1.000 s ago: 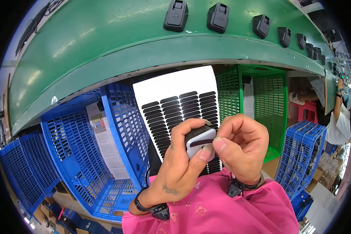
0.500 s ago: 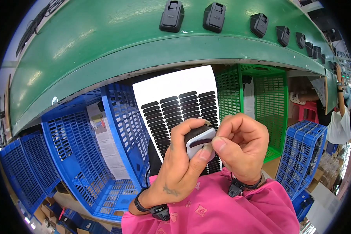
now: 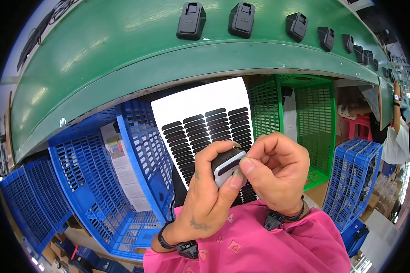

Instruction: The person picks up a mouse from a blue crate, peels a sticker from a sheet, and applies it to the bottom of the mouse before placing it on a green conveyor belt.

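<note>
My left hand [image 3: 208,191] is closed around a small black device with a light grey face [image 3: 226,177], tilted up in front of my body. A narrow black sticker [image 3: 229,165] lies along that grey face. My right hand [image 3: 278,170] is closed in a pinch at the sticker's right end, with the thumb and forefinger against the device's edge; the fingertips hide that end. Beneath both hands is a white sheet [image 3: 200,100] bearing columns of oblong black stickers like the one on the device. Its lower part is covered by my hands.
Along the green bench [image 3: 123,50] stands a row of black charger-like units [image 3: 241,20]. A blue crate [image 3: 91,182] with papers is at the left, a green crate [image 3: 314,127] at the right. Farther right are stacked blue crates [image 3: 354,177], a pink stool [image 3: 359,127] and another person's arm [image 3: 397,107].
The black sticker, earlier bowed out toward my right thumb, now lies straighter along the grey face. My right hand has moved slightly left, and the device has turned a little.
</note>
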The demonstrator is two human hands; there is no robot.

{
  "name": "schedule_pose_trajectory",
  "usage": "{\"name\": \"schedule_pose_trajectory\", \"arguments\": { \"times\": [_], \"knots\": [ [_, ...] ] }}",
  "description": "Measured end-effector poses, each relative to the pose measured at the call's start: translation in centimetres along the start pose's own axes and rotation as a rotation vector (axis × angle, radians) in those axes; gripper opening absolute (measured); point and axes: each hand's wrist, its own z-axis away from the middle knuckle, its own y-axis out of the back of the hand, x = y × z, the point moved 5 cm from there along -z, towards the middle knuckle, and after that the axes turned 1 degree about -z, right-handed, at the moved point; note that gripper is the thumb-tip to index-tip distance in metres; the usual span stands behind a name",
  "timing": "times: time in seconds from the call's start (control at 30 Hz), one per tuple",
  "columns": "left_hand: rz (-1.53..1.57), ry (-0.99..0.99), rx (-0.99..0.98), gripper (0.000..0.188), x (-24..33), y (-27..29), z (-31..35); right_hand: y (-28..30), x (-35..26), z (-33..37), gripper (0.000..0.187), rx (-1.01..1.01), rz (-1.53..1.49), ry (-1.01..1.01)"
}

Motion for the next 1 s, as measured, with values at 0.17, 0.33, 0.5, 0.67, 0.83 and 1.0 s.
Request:
{"name": "schedule_pose_trajectory", "arguments": {
  "times": [0.17, 0.33, 0.5, 0.67, 0.83, 1.0],
  "knots": [
    [-0.058, -0.077, 0.015, 0.043, 0.1, 0.0, -0.1, -0.1, 0.1, -0.1, 0.008, 0.009, 0.009, 0.018],
    [0.000, 0.027, 0.036, 0.043, -1.0, 0.3, 0.0, -0.5, 0.6, -0.5, 0.009, 0.105, 0.050, -0.064],
    [0.315, 0.066, 0.156, 0.042, -2.0, 1.1, 0.0, 0.8, 1.6, -0.3, 0.007, 0.211, 0.115, 0.010],
    [0.252, 0.012, 0.193, 0.044, -2.2, 1.3, -0.2, 0.3, 3.3, 0.1, 0.016, -0.279, 0.519, -0.168],
    [0.254, -0.076, 0.074, 0.057, -2.4, 2.7, 0.5, 0.5, 4.2, 0.0, 0.017, -0.213, 0.100, -0.275],
    [0.084, 0.119, -0.189, 0.063, -3.0, 4.1, 1.2, 0.2, 3.2, -1.2, 0.018, -0.359, 0.266, -0.224]
  ]
}}
